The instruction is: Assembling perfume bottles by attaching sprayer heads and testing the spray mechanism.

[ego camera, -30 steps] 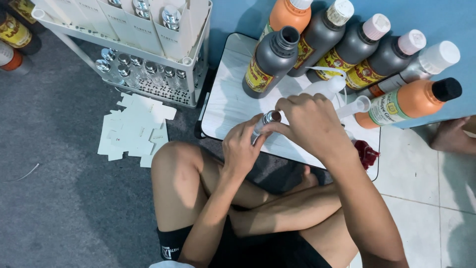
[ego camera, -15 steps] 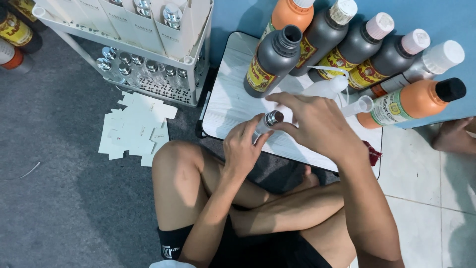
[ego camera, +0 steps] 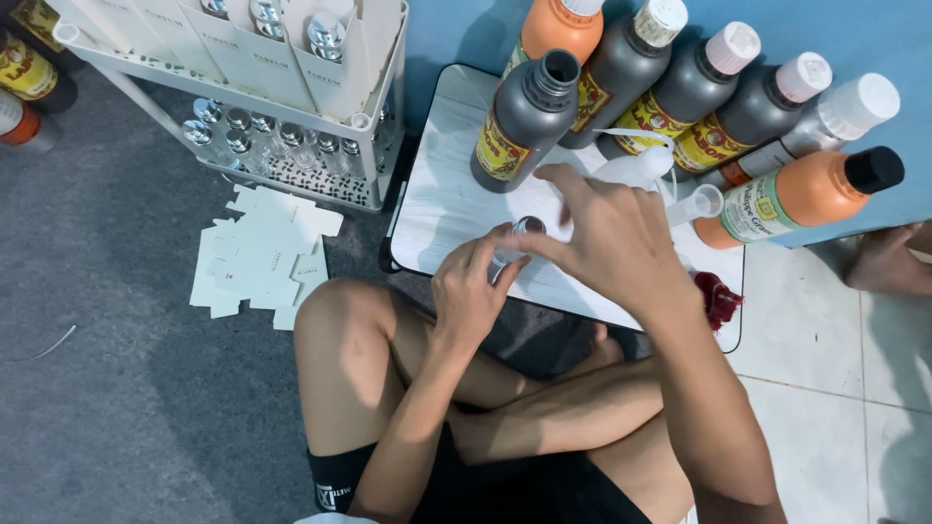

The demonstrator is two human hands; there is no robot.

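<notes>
We are on the floor of what looks like a small home workshop for filling and boxing little bottles, not a factory line. We sit cross-legged at a low white desk [ego camera: 456, 209] set on grey carpet [ego camera: 126, 388], with pale floor tiles [ego camera: 835, 388] to one side and a blue wall [ego camera: 456, 34] behind. Big dark and orange supply bottles [ego camera: 680, 87] lean in a row along that wall. A white wire rack [ego camera: 359, 155] holds rows of small capped glass vials [ego camera: 262, 141] below and white cartons [ego camera: 330, 58] above, and flat unfolded carton blanks [ego camera: 262, 252] lie stacked on the carpet beside it.
</notes>
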